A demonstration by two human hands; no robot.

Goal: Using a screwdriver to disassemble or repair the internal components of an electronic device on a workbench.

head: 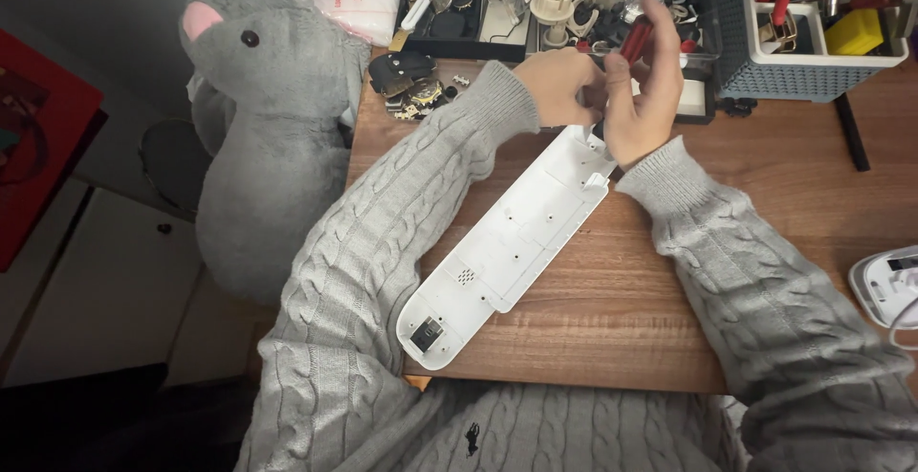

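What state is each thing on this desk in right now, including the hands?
White plastic casing: lying flat and slantwise on the wooden desk, near end over the edge.
Red-handled screwdriver: upright, tip down at the casing's far end.
Right hand: closed around the screwdriver.
Left hand: fingers pinched at the casing's far end.
Grey plush toy: propped upright beside the desk.
Black parts trays: open, full.

Grey cable-knit sweater, ribbed cuffs, small dark chest emblem
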